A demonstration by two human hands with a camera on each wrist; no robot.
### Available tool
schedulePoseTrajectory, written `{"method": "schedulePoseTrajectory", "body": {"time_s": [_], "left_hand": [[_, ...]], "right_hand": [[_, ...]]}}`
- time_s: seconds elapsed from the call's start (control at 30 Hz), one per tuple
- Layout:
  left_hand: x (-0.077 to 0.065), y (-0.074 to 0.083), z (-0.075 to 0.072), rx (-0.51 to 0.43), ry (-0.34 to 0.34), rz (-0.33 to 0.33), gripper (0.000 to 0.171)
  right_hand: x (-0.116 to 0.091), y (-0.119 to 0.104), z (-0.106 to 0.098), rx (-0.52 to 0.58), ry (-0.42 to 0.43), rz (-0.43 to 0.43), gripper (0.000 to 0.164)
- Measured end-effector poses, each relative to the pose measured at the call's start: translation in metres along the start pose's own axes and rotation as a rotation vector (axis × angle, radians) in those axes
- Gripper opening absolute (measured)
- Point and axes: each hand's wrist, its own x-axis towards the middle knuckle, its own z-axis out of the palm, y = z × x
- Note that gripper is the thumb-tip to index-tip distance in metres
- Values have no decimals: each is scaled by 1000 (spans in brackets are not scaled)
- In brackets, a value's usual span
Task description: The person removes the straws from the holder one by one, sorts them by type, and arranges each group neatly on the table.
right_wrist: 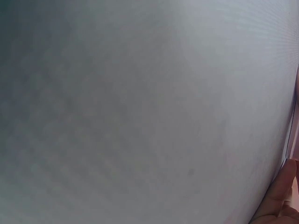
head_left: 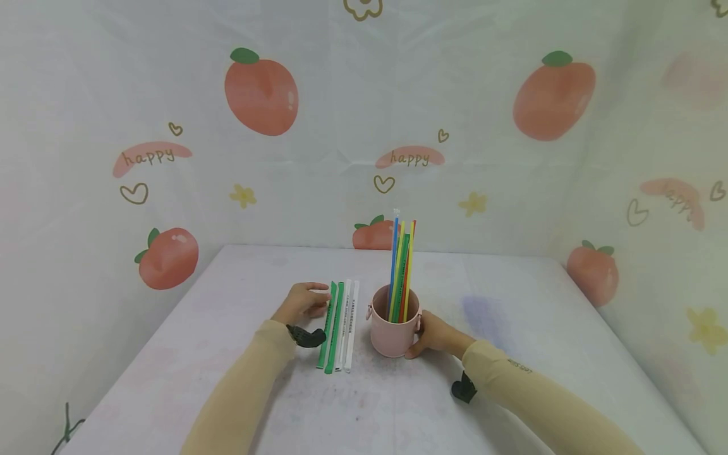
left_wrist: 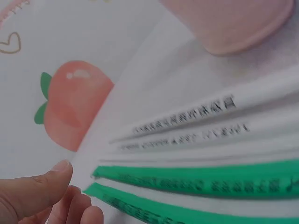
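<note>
A pink bucket [head_left: 392, 338] with small side handles stands upright on the table, and several long colored drinking straws [head_left: 400, 272] lean inside it. My right hand [head_left: 435, 332] grips the bucket's right side, thumb low at its front; the right wrist view catches only the fingers [right_wrist: 280, 191] at its edge. Left of the bucket lie green-wrapped straws [head_left: 335, 328] and white-wrapped straws [head_left: 351, 325], side by side, with print on the wrappers. My left hand [head_left: 304, 300] is at the far end of the leftmost green straw. In the left wrist view, its thumb [left_wrist: 51, 182] and fingers are slightly apart beside the green tips.
A pale cloth covers the table [head_left: 193, 379], and a printed fabric backdrop [head_left: 330, 82] rises behind it and at both sides. Black wrist straps hang under both sleeves. A dark cord [head_left: 67, 430] shows at the lower left edge.
</note>
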Motion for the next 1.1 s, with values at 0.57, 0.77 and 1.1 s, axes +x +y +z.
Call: {"method": "schedulePoseTrajectory", "body": {"time_s": [0.57,0.77,1.1], "left_hand": [[-35,62,17,12,-154,228,35],[-58,85,33,26,-225,290,30],[-76,99,64,76,-383,368,31]], "right_hand": [[-1,1,0,-8,14,12,74],[-1,0,0,0,9,6,75],[1,4,-3,-25,-23,-52,75]]}}
